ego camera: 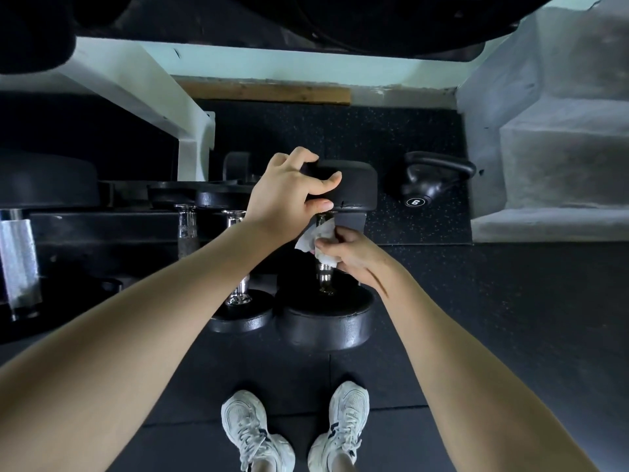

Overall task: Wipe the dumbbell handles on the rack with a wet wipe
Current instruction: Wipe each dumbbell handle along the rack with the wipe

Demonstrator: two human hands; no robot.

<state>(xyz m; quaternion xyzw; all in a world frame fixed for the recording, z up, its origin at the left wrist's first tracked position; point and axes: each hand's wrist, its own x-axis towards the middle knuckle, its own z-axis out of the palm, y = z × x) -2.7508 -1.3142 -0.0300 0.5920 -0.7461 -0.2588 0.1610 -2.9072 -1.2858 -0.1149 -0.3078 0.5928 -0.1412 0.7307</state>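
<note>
Wiping is under way on the rightmost dumbbell [326, 253] of the low rack [102, 229], the one nearest the kettlebell [429, 182] on the floor. The person's left hand [289, 192] is spread wide over the dumbbell's far head, fingers curled over its top edge to steady it. The right hand [350, 253] is closed around a crumpled white wet wipe [318, 241], pressed against the upper part of the chrome handle — the lower stretch of the handle, toward the near head, shows bare below the wipe.

To my eye the step in hand is the rubbing of this one handle. Next it seems to call for drawing the wipe down to the near head, turning it round the bar, then shifting both hands left to the neighbouring dumbbell [238, 291] — its handle and the others further left look untouched.
</note>
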